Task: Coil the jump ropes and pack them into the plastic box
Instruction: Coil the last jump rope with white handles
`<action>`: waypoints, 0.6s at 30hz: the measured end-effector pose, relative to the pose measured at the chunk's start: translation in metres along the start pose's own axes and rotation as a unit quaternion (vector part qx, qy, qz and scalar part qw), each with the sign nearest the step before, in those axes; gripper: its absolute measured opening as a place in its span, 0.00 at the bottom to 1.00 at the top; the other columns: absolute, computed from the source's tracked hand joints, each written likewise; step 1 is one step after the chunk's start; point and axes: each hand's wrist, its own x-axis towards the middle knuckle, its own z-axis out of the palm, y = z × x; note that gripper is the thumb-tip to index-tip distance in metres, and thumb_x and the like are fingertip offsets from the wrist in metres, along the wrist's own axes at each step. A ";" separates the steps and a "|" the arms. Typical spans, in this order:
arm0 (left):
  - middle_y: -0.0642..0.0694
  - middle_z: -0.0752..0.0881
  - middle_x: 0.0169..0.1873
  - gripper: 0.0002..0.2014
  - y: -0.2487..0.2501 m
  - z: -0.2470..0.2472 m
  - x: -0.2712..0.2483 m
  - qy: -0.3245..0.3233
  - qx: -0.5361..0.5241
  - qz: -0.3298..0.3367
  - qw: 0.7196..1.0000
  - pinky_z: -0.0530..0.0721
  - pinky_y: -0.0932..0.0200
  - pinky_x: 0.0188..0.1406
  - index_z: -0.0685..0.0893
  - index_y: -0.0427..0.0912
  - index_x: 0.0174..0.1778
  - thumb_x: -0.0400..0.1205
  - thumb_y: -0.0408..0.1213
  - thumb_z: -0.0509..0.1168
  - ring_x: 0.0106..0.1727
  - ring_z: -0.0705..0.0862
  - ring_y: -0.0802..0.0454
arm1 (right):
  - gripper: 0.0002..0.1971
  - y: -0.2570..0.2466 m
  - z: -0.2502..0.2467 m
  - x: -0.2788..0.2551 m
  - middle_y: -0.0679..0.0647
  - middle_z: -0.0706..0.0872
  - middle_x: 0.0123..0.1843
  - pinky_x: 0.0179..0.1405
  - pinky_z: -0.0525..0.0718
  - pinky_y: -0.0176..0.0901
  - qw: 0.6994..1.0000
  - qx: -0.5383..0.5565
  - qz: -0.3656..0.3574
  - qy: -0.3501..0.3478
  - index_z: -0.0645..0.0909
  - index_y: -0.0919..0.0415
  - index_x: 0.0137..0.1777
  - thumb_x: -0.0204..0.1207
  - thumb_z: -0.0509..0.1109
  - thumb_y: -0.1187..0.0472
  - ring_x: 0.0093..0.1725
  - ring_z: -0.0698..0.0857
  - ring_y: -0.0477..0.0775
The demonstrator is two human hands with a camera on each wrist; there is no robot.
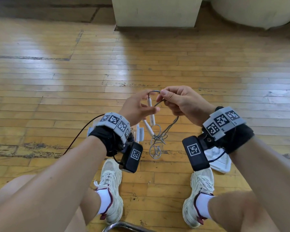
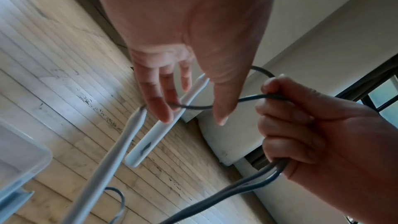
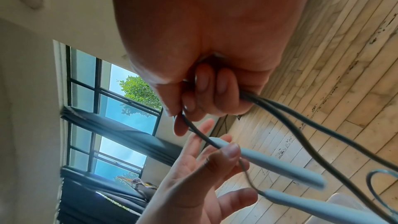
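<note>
The right hand (image 1: 182,104) is closed in a fist around several strands of the grey jump rope (image 1: 167,128), thumb pressed against the top of a small loop that arches across to the left hand (image 1: 137,106). In the right wrist view the fingers (image 3: 206,83) curl tight on the bundle, and the strands run out of the fist toward the floor (image 1: 57,81). That grip probably serves to keep the gathered turns from springing apart while the next one is formed.

The left hand is loose, its fingers nearly straight and spread. In the left wrist view they lie against the two pale handles (image 2: 150,135) without wrapping them, and a strand of rope passes between thumb and fingers. It looks like a steadying touch that keeps the handles together just below the palm so the loop can be laid over them.

Under both hands the rest of the rope hangs in a tangle of small curls that reaches the floor between the person's shoes. The plastic box (image 2: 19,156) sits low beside the left wrist, partly hidden behind it in the head view. A white lid (image 1: 219,161) lies below the right wrist.

Judging by this, coiling is under way and nothing has been packed yet. The hanging tangle may snag as it is drawn up.
</note>
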 end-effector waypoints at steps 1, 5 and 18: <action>0.41 0.82 0.62 0.26 -0.001 0.002 0.001 0.003 -0.002 0.002 1.000 0.89 0.51 0.36 0.82 0.58 0.63 0.69 0.50 0.80 0.46 0.89 0.47 | 0.15 0.000 -0.001 0.000 0.53 0.63 0.30 0.22 0.63 0.33 1.000 0.001 0.000 0.000 0.83 0.66 0.52 0.90 0.59 0.57 0.25 0.60 0.46; 0.52 0.83 0.59 0.26 -0.003 0.007 0.002 0.040 0.074 0.070 0.994 0.79 0.62 0.54 0.79 0.48 0.66 0.74 0.44 0.79 0.58 0.81 0.53 | 0.15 -0.001 -0.003 -0.003 0.53 0.62 0.31 0.23 0.61 0.34 1.000 0.005 -0.001 0.001 0.84 0.64 0.50 0.90 0.59 0.57 0.27 0.59 0.48; 0.52 0.89 0.35 0.11 -0.010 0.010 0.014 0.015 0.068 0.022 0.997 0.77 0.63 0.41 0.83 0.44 0.42 0.89 0.39 0.62 0.31 0.83 0.71 | 0.05 0.004 -0.030 -0.001 0.45 0.70 0.25 0.21 0.58 0.35 0.987 0.086 0.014 0.134 0.82 0.63 0.50 0.86 0.67 0.64 0.24 0.62 0.44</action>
